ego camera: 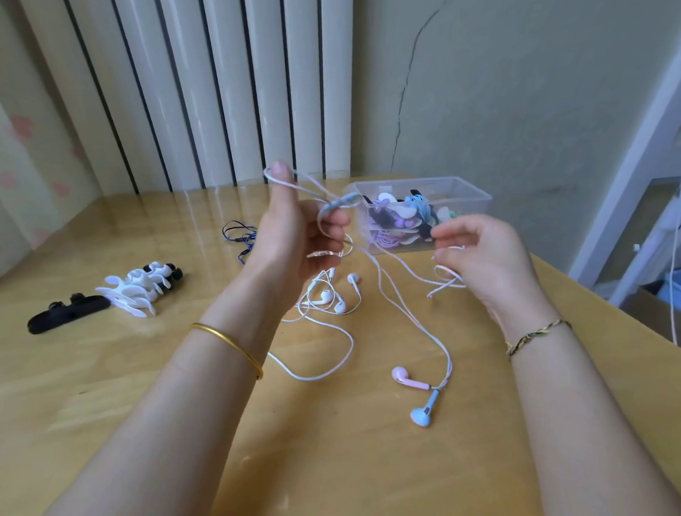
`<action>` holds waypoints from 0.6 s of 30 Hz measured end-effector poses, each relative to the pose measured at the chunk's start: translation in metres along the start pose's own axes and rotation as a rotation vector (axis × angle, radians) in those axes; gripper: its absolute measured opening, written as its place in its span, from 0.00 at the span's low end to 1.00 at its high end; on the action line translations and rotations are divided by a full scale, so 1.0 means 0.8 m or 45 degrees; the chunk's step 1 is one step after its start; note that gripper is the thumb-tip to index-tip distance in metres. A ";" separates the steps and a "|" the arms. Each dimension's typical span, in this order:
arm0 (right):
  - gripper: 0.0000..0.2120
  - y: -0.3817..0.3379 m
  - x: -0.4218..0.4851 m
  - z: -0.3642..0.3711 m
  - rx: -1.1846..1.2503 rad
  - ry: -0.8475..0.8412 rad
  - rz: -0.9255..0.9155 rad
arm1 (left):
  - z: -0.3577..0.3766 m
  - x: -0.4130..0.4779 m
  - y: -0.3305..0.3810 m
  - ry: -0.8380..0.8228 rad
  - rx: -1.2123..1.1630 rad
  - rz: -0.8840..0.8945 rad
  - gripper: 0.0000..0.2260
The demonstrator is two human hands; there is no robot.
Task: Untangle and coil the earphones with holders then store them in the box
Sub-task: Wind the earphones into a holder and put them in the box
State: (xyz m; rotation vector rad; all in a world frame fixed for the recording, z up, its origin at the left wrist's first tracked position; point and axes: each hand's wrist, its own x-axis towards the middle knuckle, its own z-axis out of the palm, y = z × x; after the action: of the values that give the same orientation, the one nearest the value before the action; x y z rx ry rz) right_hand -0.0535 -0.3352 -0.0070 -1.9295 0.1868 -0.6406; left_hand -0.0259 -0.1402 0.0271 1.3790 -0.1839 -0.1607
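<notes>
"Two hands on one cord (450, 364). How are you holding it?"

"My left hand (292, 235) is raised over the middle of the table (87, 382), fingers curled round the cord, with one turn hooked over my thumb (281, 175). My right hand (485, 253) pinches a stretch of it just in front of the box (468, 197), which sits at the far edge, toward the right corner."

"And the buds?"

"The pink bud (403, 375) and the blue bud (423, 414) lie on the table, nearer the right edge than the left. The cord runs up from them to my hands."

"What worries you?"

"On its way up, that cord passes just beside the white set (331, 298), which lies loose in the middle. If I pull hard, I think it could catch the white cord and drag both into a fresh knot. The turn on my thumb could also cinch tight if my right hand tugs before I slacken it."

"Anything else?"

"A sharp lift could swing the buds into the box. It has coiled sets in it and no lid that I can see. The holders (136, 288) are well away by the left edge, so I'd have to hold the coil in one hand while I reach for one. With a slack grip there, the coil would likely spring open."

"The dark set (239, 234)?"

"It's behind my left hand toward the far edge, apart from this cord. I'd leave it alone."
</notes>
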 end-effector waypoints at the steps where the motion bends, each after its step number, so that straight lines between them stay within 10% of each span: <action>1: 0.14 0.004 0.001 -0.001 -0.087 0.015 0.024 | -0.004 0.001 0.002 0.008 -0.044 0.000 0.37; 7: 0.08 0.021 0.006 -0.001 -0.424 0.081 0.160 | -0.010 0.003 0.008 0.014 -0.034 0.021 0.32; 18: 0.11 -0.004 -0.002 -0.004 0.715 0.091 0.288 | 0.027 -0.021 -0.009 -0.503 0.608 0.012 0.16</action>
State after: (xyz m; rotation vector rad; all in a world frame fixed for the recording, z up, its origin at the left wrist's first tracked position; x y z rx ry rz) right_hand -0.0572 -0.3354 -0.0036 -1.3253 0.2374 -0.5401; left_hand -0.0471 -0.1585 0.0232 1.8105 -0.5877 -0.4009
